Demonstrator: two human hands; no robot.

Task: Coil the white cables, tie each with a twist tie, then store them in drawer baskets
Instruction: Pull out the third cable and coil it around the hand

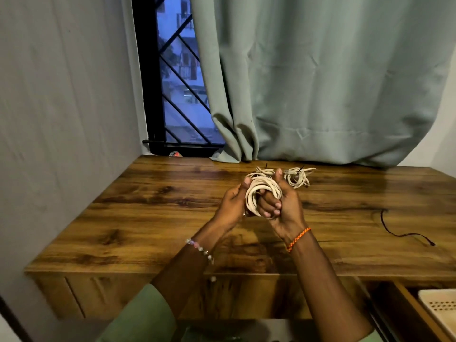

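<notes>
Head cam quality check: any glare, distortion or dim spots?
Head view: glare streaks on the glossy tabletop; wide-angle bend at the desk edges and curtain; dim warm light, blue dusk in the window; both hands and coiled cable reasonably sharp.

Three white cable coils; one loose twist tie; one basket

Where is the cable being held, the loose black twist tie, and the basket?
held cable coil (256, 191): head view, top of its loops.
black twist tie (394, 232): head view, middle of the strand.
basket (441, 308): head view, perforated floor.
</notes>
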